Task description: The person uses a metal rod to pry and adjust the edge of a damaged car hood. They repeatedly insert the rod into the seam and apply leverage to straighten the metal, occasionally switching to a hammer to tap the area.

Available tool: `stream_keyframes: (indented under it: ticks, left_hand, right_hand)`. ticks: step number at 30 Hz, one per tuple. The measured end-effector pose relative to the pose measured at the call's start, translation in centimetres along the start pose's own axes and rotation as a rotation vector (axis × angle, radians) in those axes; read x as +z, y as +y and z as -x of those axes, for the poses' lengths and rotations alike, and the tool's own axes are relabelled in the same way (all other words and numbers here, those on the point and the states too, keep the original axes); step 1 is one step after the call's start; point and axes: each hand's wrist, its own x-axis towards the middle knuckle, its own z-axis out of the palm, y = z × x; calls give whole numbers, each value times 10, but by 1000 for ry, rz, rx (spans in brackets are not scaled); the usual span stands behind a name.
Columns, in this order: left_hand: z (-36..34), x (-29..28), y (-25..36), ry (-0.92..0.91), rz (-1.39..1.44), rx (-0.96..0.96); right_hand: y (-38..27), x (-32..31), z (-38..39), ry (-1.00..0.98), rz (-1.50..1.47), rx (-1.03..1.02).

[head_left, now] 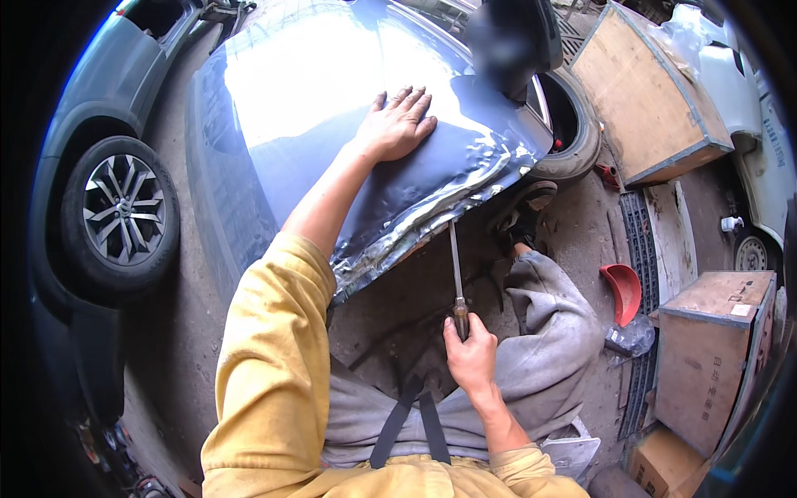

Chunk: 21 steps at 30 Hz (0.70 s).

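A glossy dark-blue car body panel (307, 158) spreads out in front of me, brightly lit at its far part. Its near edge (415, 224) is crumpled and wavy. My left hand (403, 124) lies flat on the panel, fingers spread, holding nothing. My right hand (471, 357) is wrapped round the handle of a long screwdriver (456, 264) between my knees. The blade points away from me, and its far end meets the crumpled edge; whether the tip goes under it is hidden.
A parked car's wheel (123, 212) stands at the left. To the right are a loose tyre (591, 137), a large wooden crate (643, 91), a red scoop-shaped piece (623, 292), a smaller wooden crate (706, 357) and a cardboard box (664, 461). My shoe (531, 203) rests near the panel's right corner.
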Motion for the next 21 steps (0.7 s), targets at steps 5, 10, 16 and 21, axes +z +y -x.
stream_keyframes:
  ticks: [5, 10, 16, 21]
  left_hand:
    - [11, 1, 7, 29, 31, 10]
    - [43, -2, 39, 30, 61, 81]
    - [91, -12, 48, 29, 119, 131]
    - [98, -7, 51, 112, 141, 67]
  right_hand:
    - [6, 12, 3, 124, 232, -81]
    - [-7, -18, -7, -214, -253, 209]
    - [-17, -37, 3, -324, -282, 255]
    - [15, -35, 21, -313, -234, 209]
